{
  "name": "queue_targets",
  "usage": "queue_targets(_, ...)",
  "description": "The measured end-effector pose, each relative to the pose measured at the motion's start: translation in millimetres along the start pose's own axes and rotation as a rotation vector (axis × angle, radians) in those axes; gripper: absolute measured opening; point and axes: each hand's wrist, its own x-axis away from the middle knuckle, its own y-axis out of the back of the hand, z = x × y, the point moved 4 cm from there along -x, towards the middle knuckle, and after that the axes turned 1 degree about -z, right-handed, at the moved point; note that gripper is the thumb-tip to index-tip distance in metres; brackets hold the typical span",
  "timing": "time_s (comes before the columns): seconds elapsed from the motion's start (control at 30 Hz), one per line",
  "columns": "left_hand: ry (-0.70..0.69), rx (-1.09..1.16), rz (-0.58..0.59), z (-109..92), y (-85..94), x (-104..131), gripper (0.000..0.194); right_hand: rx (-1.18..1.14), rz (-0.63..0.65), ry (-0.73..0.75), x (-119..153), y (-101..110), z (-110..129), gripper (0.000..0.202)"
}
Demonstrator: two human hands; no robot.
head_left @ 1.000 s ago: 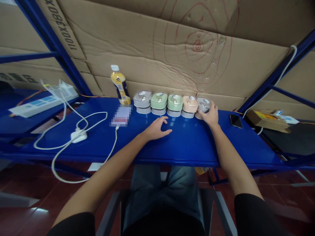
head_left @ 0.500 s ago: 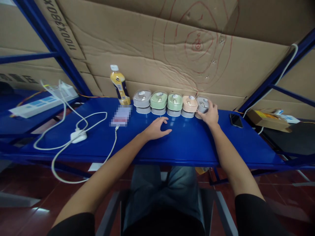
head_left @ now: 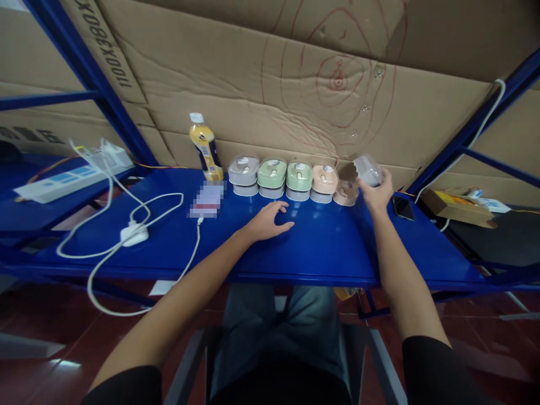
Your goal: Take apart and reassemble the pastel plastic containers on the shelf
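Raised off the right end of the row, a small grey box with a clear cover [head_left: 368, 170] is tilted in my right hand [head_left: 377, 193], fingers wrapped round it. Just left of it, on the blue table, sits a pinkish box [head_left: 346, 192] with nothing stacked on it. Stacked pairs of similar boxes continue leftward: a peach one [head_left: 325, 178] on top, then a green one [head_left: 300, 176], another green one [head_left: 272, 173] and a grey one [head_left: 243, 170]. My left hand [head_left: 270, 221] rests in front of the green boxes, fingers apart, holding nothing.
A yellow drink bottle [head_left: 206, 147] stands left of the row. A blurred-out flat item [head_left: 206, 198] with a white cable lies before it, near a white plug adapter [head_left: 134, 233]. A dark phone [head_left: 404, 207] lies right. Cardboard [head_left: 236, 79] walls the back.
My right hand has lifted the grey box from its stack and moved it up and right, uncovering the pinkish box below. My left hand has stayed in place.
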Motion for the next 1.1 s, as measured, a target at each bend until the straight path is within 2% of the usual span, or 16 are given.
queue_targets(0.07, 0.005, 0.081, -0.043, 0, 0.7, -1, 0.061, -0.113, -0.007, 0.044, -5, 9, 10, 0.092)
queue_targets(0.13, 0.022, 0.226, -0.092, 2, 2.3, -3, 0.065, -0.193, 0.102, 0.079, -1, 13, 27, 0.093)
queue_targets(0.2, 0.056, 0.407, -0.118, 6, 4.0, -6, 0.069, -0.225, 0.304, 0.094, 14, 12, 49, 0.091)
queue_targets(0.27, 0.092, 0.56, -0.1, 10, 5.1, -8, 0.074, -0.254, 0.579, 0.13, 38, 6, 72, 0.091)
queue_targets(0.4, 0.131, 0.67, -0.041, 14, 7.5, -8, 0.086, -0.479, 1.095, 0.193, 95, -10, 110, 0.095)
queue_targets(0.47, 0.15, 0.652, 0.014, 13, 6.5, -6, 0.093, -0.577, 1.273, 0.2, 116, -17, 119, 0.097)
queue_targets(0.53, 0.149, 0.608, 0.074, 11, 4.4, -3, 0.101, -0.606, 1.356, 0.218, 128, -21, 121, 0.098)
queue_targets(0.7, 0.06, 0.377, 0.052, 3, 3.4, 0, 0.109, -0.461, 1.349, 0.352, 133, -27, 115, 0.108)
queue_targets(0.8, 0.025, 0.248, 0.033, -1, 0.3, 1, 0.116, -0.379, 1.264, 0.452, 138, -28, 117, 0.115)
queue_targets(0.97, -0.03, 0.182, 0.066, -9, -7.6, 2, 0.121, -0.243, 1.025, 0.625, 152, -25, 136, 0.093)
queue_targets(1.1, -0.003, 0.184, 0.094, -10, -10.8, 2, 0.126, -0.174, 0.997, 0.649, 155, -24, 143, 0.083)
